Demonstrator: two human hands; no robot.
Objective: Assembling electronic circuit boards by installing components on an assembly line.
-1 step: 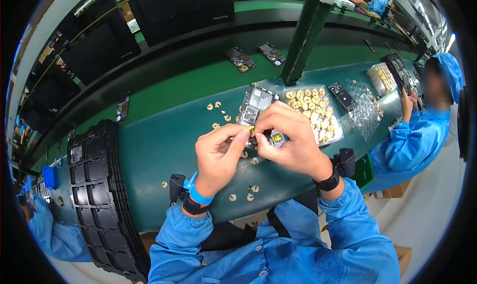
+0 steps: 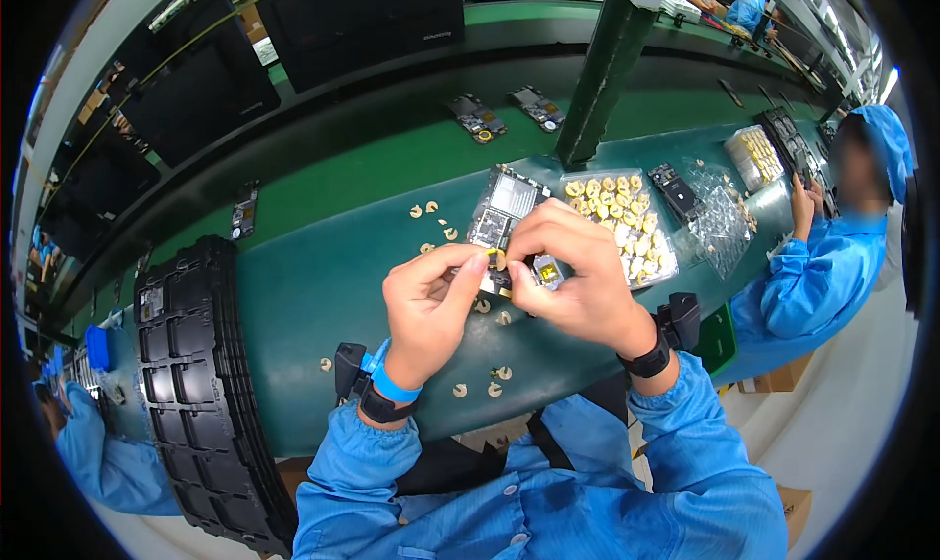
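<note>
In front of me my left hand (image 2: 428, 307) and my right hand (image 2: 580, 271) meet fingertip to fingertip. Between them they pinch a small round yellow piece (image 2: 496, 255) with a pale backing. Under the fingers lies an opened phone-like device (image 2: 511, 200) with a bare circuit board, its lower half mostly covered by my hands. To the right of it, a clear tray (image 2: 670, 266) holds many yellow round pieces with pale backings. Pale C-shaped backing scraps (image 2: 493, 390) are scattered over the green table (image 2: 323, 286) around my hands.
A tall stack of black trays (image 2: 191, 384) stands at left. Behind the table, more devices (image 2: 479, 118) lie on a green belt (image 2: 362, 154), near a green post (image 2: 602, 90). Another device (image 2: 674, 188) and crumpled clear plastic (image 2: 720, 222) lie right, beside a co-worker (image 2: 822, 266) in blue.
The view has shifted very slightly. More of the yellow piece's pale backing shows between my fingertips; both hands stay in nearly the same place.
</note>
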